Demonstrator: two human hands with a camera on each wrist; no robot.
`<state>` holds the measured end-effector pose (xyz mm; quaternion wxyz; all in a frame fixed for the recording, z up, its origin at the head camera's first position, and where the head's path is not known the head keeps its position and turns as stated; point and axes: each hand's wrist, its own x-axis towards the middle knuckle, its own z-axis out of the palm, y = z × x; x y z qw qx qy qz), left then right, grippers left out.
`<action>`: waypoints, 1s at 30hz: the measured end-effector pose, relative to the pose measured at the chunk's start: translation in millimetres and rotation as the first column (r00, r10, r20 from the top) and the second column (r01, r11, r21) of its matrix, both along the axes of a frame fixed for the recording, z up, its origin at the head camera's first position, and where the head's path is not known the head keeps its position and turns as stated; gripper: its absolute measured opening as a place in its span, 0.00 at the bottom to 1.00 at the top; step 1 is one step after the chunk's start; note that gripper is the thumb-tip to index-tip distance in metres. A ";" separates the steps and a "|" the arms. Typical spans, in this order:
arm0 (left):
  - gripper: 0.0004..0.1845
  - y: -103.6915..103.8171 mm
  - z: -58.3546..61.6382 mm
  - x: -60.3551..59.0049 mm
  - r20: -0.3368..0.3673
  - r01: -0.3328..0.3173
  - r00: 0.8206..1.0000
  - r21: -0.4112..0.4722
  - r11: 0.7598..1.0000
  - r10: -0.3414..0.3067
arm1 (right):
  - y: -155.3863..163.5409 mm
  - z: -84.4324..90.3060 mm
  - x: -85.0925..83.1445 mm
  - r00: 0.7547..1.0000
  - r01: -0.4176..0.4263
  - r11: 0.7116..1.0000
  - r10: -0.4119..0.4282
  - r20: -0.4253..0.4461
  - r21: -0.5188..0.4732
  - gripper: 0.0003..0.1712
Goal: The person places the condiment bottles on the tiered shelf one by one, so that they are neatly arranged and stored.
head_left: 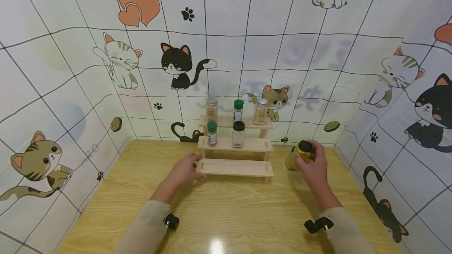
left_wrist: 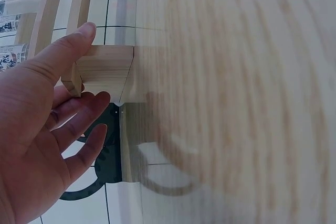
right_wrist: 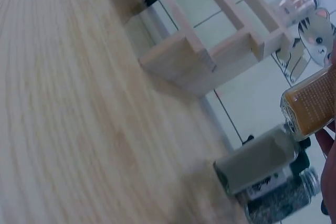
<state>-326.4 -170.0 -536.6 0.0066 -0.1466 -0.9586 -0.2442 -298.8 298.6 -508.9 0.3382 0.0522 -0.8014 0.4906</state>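
Note:
A three-tier wooden spice rack (head_left: 234, 166) stands on the table. My left hand (head_left: 184, 169) holds the left end of its lowest shelf, with the thumb along the board and fingers at its end in the left wrist view. To the right of the rack, my right hand (head_left: 316, 169) grips a black-lidded spice jar (head_left: 302, 154) with yellow-orange contents. The right wrist view shows this jar raised above a jar of pale powder (right_wrist: 257, 159), which stands beside a jar of dark green flakes (right_wrist: 278, 199). A green-capped jar (right_wrist: 300, 162) is partly hidden between them.
On the top shelf stand two silver-lidded shakers (head_left: 211, 109) and a green-capped jar (head_left: 238, 109) between them. The middle shelf holds another green-capped jar (head_left: 212, 133) and a black-lidded jar (head_left: 238, 134). A cat-patterned wall covering (head_left: 226, 50) encloses the table (head_left: 226, 214) at back and sides.

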 end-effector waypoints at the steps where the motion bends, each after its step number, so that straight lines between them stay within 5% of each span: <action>1: 0.43 0.0 0.0 -0.1 -0.002 0.000 1.000 -0.001 1.000 0.000 | -5.9 6.7 2.6 1.000 -0.013 1.000 0.013 -0.001 -0.001 0.38; 4: 0.43 0.0 0.4 0.0 -0.010 0.003 1.000 -0.001 1.000 -0.003 | -22.4 26.6 10.6 0.998 -0.055 0.998 0.055 0.011 -0.014 0.37; 14: 0.42 0.4 2.2 0.8 -0.004 0.006 1.000 0.006 1.000 -0.006 | -54.1 50.1 0.9 0.991 -0.129 0.991 0.128 0.035 0.041 0.36; 30: 0.43 -0.2 1.9 0.5 0.007 0.008 1.000 0.021 1.000 -0.008 | -98.7 67.8 -26.9 0.949 -0.301 0.953 0.298 0.100 0.018 0.36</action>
